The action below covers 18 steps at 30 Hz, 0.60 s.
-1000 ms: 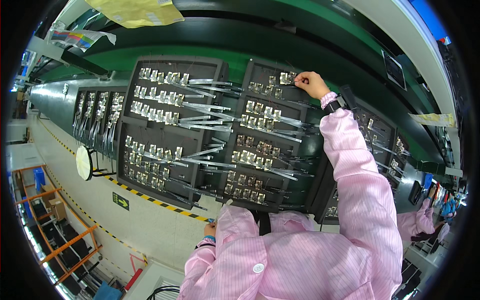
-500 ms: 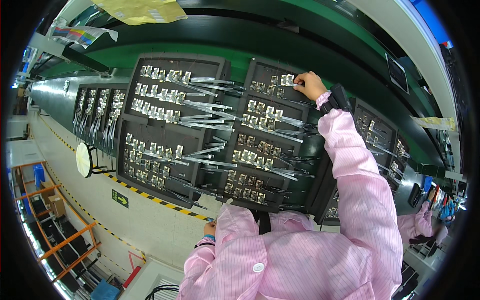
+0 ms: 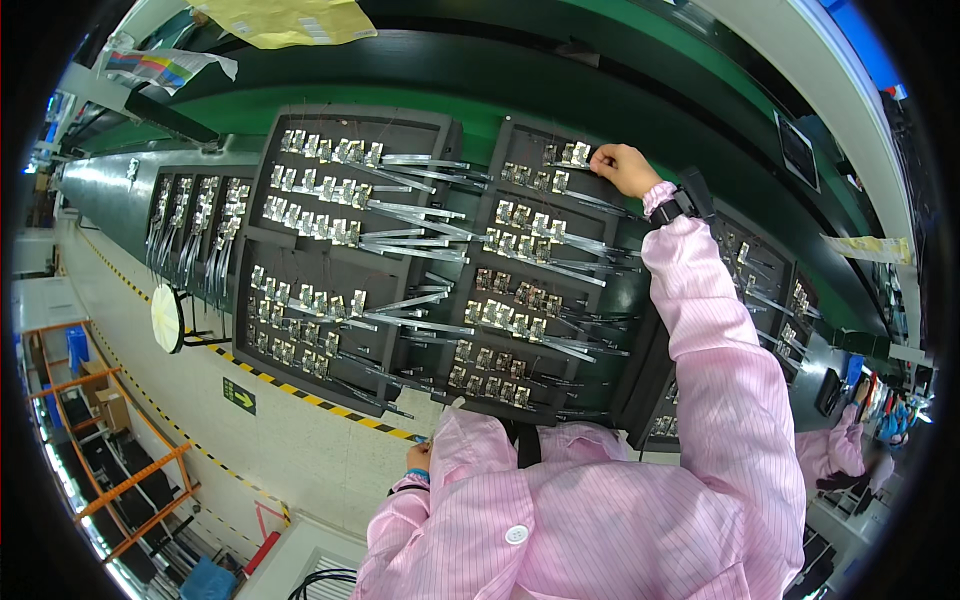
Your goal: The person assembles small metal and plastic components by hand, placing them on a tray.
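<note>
My right hand (image 3: pixel 622 170) reaches over the top row of a dark foam tray (image 3: pixel 530 135). Its thumb and fingertips are pinched at the right end of a small circuit board (image 3: pixel 577 153), where a silver strip would come off; the fingers hide the exact grip. More small boards (image 3: pixel 535 180) with silver strips lie in rows below it in the same tray. Low down beside my lap, my left hand (image 3: pixel 419 458) shows only in part, beyond a pink sleeve; its fingers are too small and hidden to read.
Another foam tray (image 3: pixel 345 125) of boards lies to the left, its silver strips (image 3: pixel 420 215) sticking out over the gap. More trays stand farther left and right on the green bench. A round stool (image 3: pixel 168 318) and yellow-black floor tape (image 3: pixel 300 393) lie beyond the bench's left edge.
My right hand has shifted slightly right, still pinched. The boards at the end of the top row sit a little higher and more tilted. My left hand has hardly moved.
</note>
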{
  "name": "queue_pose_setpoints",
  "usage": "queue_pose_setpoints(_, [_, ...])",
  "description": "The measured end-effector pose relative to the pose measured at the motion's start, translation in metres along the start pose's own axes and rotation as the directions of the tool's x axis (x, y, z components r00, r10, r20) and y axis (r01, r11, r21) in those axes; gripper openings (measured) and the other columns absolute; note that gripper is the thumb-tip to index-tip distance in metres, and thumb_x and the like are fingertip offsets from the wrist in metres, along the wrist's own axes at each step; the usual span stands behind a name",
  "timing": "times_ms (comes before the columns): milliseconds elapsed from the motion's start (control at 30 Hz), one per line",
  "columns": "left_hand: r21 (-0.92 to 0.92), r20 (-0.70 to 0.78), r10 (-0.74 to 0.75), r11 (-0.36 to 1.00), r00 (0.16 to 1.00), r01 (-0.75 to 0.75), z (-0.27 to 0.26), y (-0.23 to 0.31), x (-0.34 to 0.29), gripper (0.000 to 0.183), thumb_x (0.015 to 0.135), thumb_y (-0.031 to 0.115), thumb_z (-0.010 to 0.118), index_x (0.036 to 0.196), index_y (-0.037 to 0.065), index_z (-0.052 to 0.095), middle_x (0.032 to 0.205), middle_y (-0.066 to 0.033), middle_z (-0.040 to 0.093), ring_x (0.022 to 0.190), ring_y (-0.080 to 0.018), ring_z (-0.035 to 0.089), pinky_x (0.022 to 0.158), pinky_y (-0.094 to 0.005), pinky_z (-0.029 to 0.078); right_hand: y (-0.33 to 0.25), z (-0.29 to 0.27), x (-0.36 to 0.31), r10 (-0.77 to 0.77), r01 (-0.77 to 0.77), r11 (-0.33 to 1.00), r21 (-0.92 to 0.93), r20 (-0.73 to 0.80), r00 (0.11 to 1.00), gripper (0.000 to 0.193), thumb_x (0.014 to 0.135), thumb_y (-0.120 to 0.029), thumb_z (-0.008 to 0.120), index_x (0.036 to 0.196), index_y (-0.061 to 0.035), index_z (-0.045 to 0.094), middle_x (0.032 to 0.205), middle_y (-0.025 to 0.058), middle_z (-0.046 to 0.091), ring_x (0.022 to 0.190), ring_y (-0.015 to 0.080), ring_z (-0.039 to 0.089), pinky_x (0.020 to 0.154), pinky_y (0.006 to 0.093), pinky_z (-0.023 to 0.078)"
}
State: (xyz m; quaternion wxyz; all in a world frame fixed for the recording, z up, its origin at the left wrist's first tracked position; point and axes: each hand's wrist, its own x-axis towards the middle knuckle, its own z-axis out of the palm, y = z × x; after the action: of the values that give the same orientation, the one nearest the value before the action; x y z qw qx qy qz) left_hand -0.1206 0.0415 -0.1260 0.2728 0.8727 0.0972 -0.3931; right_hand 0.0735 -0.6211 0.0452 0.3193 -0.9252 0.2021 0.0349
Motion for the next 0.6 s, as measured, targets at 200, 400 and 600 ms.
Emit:
queue_pose_setpoints(200, [0.012, 0.002, 0.032, 0.999, 1.000, -0.032, 0.001, -0.008, 0.003, 0.034, 0.074, 0.035, 0.065, 0.078, 0.001, 0.065, 0.068, -0.0232, 0.059, 0.067, -0.0381, 0.061, 0.058, -0.0403, 0.045, -0.023, -0.009, 0.000, -0.035, 0.036, 0.998, 0.044, -0.030, 0.999, 0.013, 0.076, -0.016, 0.063, 0.080, -0.0042, 0.065, 0.070, 0.0068, 0.064, 0.067, 0.0242, 0.061, 0.065, 0.0327, 0.046])
queue_pose_setpoints(400, [-0.009, 0.016, 0.035, 0.999, 0.999, -0.035, 0.006, -0.023, 0.010, 0.033, 0.075, 0.034, 0.064, 0.078, 0.001, 0.065, 0.069, -0.0229, 0.060, 0.069, -0.0380, 0.061, 0.059, -0.0403, 0.046, -0.020, 0.009, -0.001, -0.170, 0.071, 0.939, -0.336, -0.276, 0.946, 0.008, 0.074, -0.015, 0.062, 0.073, -0.0076, 0.065, 0.072, 0.0067, 0.064, 0.076, 0.0254, 0.057, 0.069, 0.0379, 0.043])
queue_pose_setpoints(600, [0.003, 0.006, 0.006, 1.000, 1.000, -0.006, -0.003, 0.007, -0.005, 0.031, 0.074, 0.031, 0.064, 0.080, 0.001, 0.065, 0.071, -0.0227, 0.061, 0.069, -0.0367, 0.062, 0.059, -0.0394, 0.046, -0.010, 0.017, -0.006, -0.283, 0.105, 0.932, -0.346, -0.516, 0.809, 0.005, 0.073, -0.014, 0.064, 0.074, -0.0085, 0.062, 0.073, 0.0057, 0.061, 0.077, 0.0261, 0.055, 0.069, 0.0375, 0.041])
